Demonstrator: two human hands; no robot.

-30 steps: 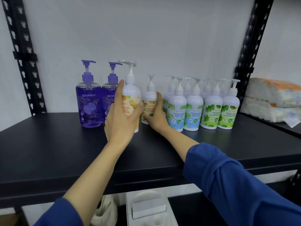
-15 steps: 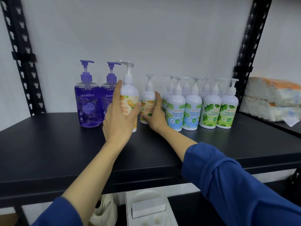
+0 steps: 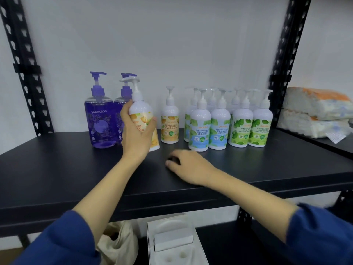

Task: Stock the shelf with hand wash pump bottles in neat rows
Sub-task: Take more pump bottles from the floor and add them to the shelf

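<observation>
The right hand has drawn back from the standing orange bottle toward the shelf's front edge, fingers loosely curled, holding nothing. The left hand grips a tilted orange-label bottle near the shelf's back edge, beside the purple bottles.

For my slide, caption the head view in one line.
Left hand tilts an orange-label pump bottle on the black shelf; right hand rests empty nearby.
</observation>
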